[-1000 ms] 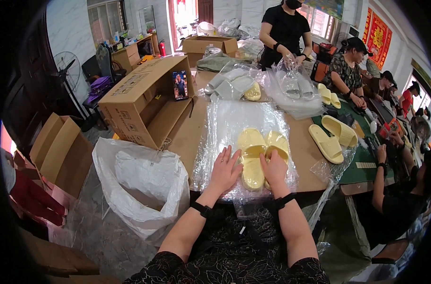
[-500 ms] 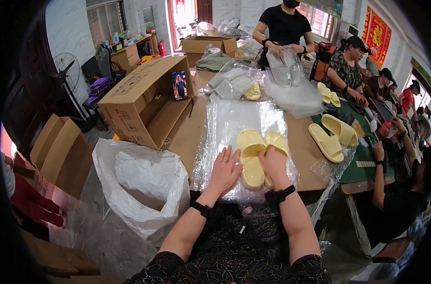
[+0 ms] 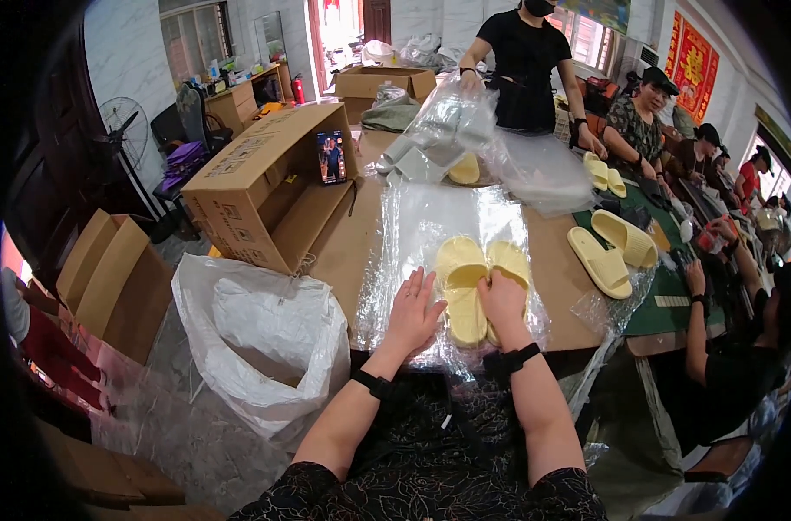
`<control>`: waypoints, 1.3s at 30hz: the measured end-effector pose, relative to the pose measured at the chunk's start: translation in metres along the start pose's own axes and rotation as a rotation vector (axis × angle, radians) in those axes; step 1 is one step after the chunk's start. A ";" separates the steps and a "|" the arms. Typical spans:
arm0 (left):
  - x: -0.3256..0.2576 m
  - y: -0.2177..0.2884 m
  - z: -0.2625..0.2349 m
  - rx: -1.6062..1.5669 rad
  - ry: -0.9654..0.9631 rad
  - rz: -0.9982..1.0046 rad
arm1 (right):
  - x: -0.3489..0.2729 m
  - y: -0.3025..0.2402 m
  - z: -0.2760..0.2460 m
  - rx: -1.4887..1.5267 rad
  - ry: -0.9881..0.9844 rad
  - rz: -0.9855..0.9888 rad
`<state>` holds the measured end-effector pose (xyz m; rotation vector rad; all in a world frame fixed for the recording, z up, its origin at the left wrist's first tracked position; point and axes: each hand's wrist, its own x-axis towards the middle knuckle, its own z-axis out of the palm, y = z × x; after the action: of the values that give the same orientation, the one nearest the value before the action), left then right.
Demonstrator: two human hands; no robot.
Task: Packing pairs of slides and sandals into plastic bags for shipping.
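Two pale yellow slide slippers lie side by side on a stack of clear plastic bags point(image 3: 406, 230) in front of me, toes pointing away. My right hand point(image 3: 505, 306) is closed on the right slipper point(image 3: 508, 256), its fingertips at the strap's opening and its palm covering much of the footbed. Flat on the plastic, fingers stretched out, rests my left hand point(image 3: 414, 314). Its fingertips lie close to the left slipper point(image 3: 462, 263). I cannot tell whether they touch it.
A cardboard box point(image 3: 265, 187) on its side, with a phone point(image 3: 330, 157) propped at it, stands left of the bags. A white woven sack point(image 3: 257, 339) sits below. More yellow slippers point(image 3: 599, 262) lie right. Across the table, a co-worker point(image 3: 534, 65) handles bagged slippers point(image 3: 452, 117).
My hands and the two slippers have barely moved. The co-worker opposite has shifted the bagged slippers leftward to the pile and now reaches one hand to a yellow pair on the right.
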<state>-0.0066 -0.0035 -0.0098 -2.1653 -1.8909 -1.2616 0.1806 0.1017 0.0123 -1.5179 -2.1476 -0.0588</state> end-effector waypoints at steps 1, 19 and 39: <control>0.000 0.000 0.001 -0.021 0.007 -0.008 | -0.001 0.002 -0.001 0.029 0.003 0.016; 0.002 -0.005 0.002 0.000 -0.045 -0.048 | -0.126 0.089 -0.068 0.922 0.406 0.366; 0.004 0.005 0.002 -0.017 -0.048 -0.045 | -0.284 0.328 -0.015 1.583 0.944 1.014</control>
<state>-0.0015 -0.0004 -0.0067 -2.1932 -1.9651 -1.2479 0.5501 -0.0268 -0.1759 -0.9284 -0.1576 0.8419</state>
